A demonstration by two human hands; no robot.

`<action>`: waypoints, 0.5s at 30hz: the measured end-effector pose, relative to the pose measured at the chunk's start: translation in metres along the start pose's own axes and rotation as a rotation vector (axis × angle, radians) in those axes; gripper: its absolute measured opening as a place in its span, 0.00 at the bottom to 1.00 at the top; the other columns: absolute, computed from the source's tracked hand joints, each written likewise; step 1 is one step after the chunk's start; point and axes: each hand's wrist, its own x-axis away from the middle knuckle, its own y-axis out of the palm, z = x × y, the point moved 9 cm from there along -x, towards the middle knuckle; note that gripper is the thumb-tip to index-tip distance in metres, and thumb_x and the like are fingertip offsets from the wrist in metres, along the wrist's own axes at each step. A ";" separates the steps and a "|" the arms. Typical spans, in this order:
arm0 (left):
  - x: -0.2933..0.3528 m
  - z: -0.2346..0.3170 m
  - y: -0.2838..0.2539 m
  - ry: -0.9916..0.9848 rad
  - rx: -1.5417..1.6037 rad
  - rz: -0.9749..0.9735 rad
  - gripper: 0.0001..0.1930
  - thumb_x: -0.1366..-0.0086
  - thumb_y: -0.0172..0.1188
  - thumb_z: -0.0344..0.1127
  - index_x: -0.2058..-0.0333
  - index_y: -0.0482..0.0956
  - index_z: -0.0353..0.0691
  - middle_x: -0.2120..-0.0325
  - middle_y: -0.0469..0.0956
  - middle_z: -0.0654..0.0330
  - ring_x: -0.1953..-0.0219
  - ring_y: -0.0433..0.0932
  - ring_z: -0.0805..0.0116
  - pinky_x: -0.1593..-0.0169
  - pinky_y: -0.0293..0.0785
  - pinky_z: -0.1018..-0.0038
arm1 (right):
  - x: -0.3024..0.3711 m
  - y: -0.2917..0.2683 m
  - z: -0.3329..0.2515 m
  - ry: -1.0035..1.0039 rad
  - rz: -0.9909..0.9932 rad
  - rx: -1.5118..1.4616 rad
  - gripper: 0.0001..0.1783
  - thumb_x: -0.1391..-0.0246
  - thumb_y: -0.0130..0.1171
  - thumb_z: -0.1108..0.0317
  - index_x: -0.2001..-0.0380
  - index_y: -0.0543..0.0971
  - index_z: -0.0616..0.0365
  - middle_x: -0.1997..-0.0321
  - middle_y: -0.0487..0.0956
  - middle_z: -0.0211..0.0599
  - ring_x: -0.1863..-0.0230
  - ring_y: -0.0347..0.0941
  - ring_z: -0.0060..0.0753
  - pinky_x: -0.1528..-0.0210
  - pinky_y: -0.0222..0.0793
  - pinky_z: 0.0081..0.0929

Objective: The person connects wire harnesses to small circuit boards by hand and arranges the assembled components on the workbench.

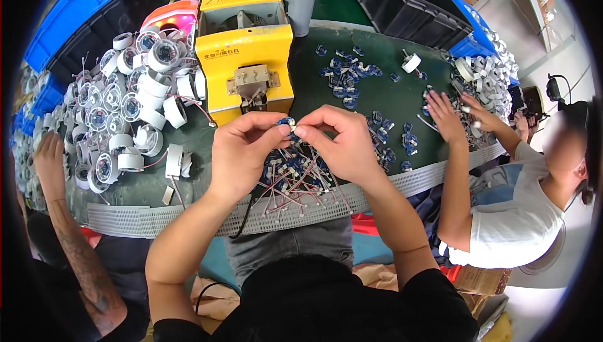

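Observation:
My left hand (242, 153) pinches a small blue circuit board (286, 121) between thumb and fingertips, in front of the yellow machine. My right hand (344, 144) meets it from the other side, its thumb and forefinger closed at the board's edge by a small pale part. Whether that part is a wire plug is too small to tell. Below both hands lies a heap of blue boards with thin red and white wires (292, 175), their ends spread toward the table's near edge.
A yellow machine (245, 50) stands just beyond my hands. White round housings (151, 87) are heaped at left, more (487, 69) at far right. Loose blue boards (345, 75) lie on the green table. Co-workers' hands (449, 119) reach in from both sides. Black crates (408, 6) stand behind.

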 end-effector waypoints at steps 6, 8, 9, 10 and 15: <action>0.009 0.018 0.008 0.216 -0.169 -0.060 0.08 0.40 0.63 0.17 0.62 0.83 0.29 0.68 0.83 0.54 0.67 0.83 0.71 0.61 0.80 0.78 | -0.001 -0.006 -0.012 -0.179 -0.084 0.008 0.06 0.50 0.67 0.71 0.70 0.82 0.61 0.72 0.81 0.37 0.70 0.79 0.31 0.68 0.71 0.26; 0.014 0.027 0.013 0.294 -0.180 -0.124 0.09 0.42 0.63 0.15 0.62 0.83 0.28 0.68 0.83 0.53 0.67 0.83 0.69 0.62 0.80 0.77 | -0.001 -0.006 -0.016 -0.285 -0.133 -0.054 0.05 0.50 0.67 0.71 0.70 0.83 0.59 0.72 0.81 0.35 0.71 0.79 0.33 0.69 0.71 0.26; 0.015 0.029 0.017 0.312 -0.203 -0.175 0.09 0.42 0.63 0.14 0.63 0.83 0.28 0.68 0.83 0.53 0.67 0.83 0.68 0.62 0.80 0.77 | 0.001 -0.008 -0.019 -0.328 -0.159 -0.078 0.05 0.51 0.67 0.70 0.71 0.83 0.59 0.72 0.81 0.35 0.71 0.79 0.34 0.69 0.71 0.26; 0.017 0.032 0.018 0.376 -0.282 -0.198 0.09 0.42 0.63 0.14 0.62 0.83 0.28 0.68 0.83 0.53 0.67 0.83 0.69 0.62 0.80 0.77 | 0.002 -0.010 -0.019 -0.325 -0.146 -0.071 0.05 0.51 0.67 0.70 0.71 0.83 0.59 0.72 0.81 0.35 0.71 0.79 0.34 0.69 0.71 0.26; 0.012 0.023 0.019 0.243 -0.221 -0.182 0.09 0.42 0.63 0.15 0.62 0.82 0.28 0.67 0.83 0.54 0.68 0.82 0.70 0.62 0.80 0.77 | 0.007 -0.014 -0.020 -0.285 -0.122 -0.038 0.07 0.54 0.71 0.72 0.71 0.83 0.60 0.71 0.83 0.35 0.70 0.81 0.33 0.67 0.73 0.25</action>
